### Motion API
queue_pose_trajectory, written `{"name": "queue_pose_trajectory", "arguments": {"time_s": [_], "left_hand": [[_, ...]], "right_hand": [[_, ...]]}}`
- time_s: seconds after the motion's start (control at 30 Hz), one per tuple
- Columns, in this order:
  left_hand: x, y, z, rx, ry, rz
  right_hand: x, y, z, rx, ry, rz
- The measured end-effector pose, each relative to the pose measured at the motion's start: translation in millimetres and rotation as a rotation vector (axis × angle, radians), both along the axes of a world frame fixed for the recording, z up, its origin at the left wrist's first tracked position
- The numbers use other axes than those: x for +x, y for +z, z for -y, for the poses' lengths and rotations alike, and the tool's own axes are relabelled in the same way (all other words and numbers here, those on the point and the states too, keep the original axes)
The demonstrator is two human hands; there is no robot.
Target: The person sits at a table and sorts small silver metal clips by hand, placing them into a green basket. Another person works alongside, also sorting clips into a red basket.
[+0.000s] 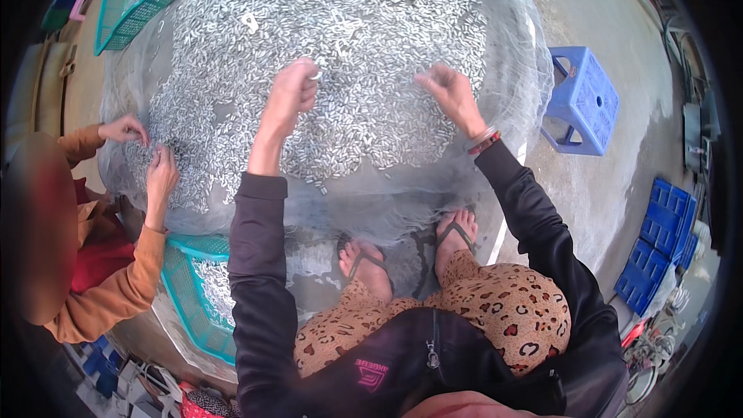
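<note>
A wide layer of small silvery pieces [371, 46], which look like little fish, lies spread on a fine pale net [515, 85] on the ground. Over its middle, my left hand [292, 91] is closed with a small white curled piece [318, 72] at its fingertips. To the right, my right hand [453, 95] hovers over the same layer, its fingers curled and thumb and forefinger pinched; what they hold, if anything, is too small to make out. A red bracelet [484, 142] circles that wrist.
At left, a co-worker's hands [159, 166] touch the layer's edge. A green basket [108, 23] stands at the far left, another green basket [186, 294] near my left arm. A blue plastic stool [592, 101] and blue crates [654, 236] are at right.
</note>
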State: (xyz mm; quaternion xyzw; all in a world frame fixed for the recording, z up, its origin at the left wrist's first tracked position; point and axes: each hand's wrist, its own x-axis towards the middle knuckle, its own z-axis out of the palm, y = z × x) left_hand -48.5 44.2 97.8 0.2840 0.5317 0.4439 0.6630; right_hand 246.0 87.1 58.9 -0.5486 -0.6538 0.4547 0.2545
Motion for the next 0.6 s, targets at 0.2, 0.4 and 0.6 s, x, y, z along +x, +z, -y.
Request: {"name": "queue_pose_trajectory", "arguments": {"time_s": [0.2, 0.4, 0.6], "left_hand": [[19, 28, -11, 0.203, -0.044, 0.719], [70, 19, -31, 0.224, -0.23, 0.661], [156, -19, -40, 0.588, -0.568, -0.781]], "right_hand": [[26, 33, -29, -0.217, 0.095, -0.1], [31, 45, -40, -0.207, 0.158, -0.053], [60, 58, -49, -0.355, -0.078, -0.169]]}}
